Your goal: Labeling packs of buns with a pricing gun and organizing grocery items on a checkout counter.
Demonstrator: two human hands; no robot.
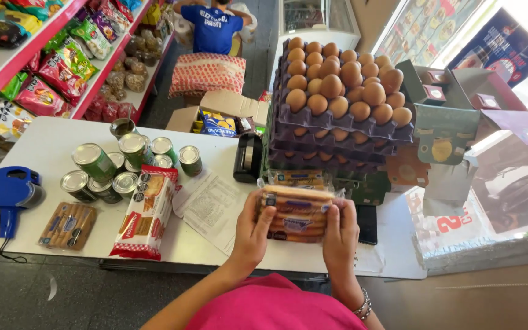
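Both hands up over the white counter (pixel 44 153), holding one clear-wrapped biscuit pack (pixel 294 214) between them. Left hand (pixel 253 235) grips its left edge, fingers curled around the pack; right hand (pixel 340 235) clamps the right edge, thumb on top. Pack sits above the counter's near edge, just in front of the stacked purple egg trays (pixel 337 122), at least four trays, top one full of brown eggs. Left of the hands: one printed paper sheet (pixel 212 205), one long red-and-white cracker package (pixel 145 214), one smaller flat biscuit pack (pixel 68 226). Cluster of tin cans (pixel 126 168), about nine counted. One blue price-label gun (pixel 8 195) at far left. One black tape dispenser (pixel 247 157) beside the trays. One person in a blue shirt (pixel 213 27) in the aisle behind.
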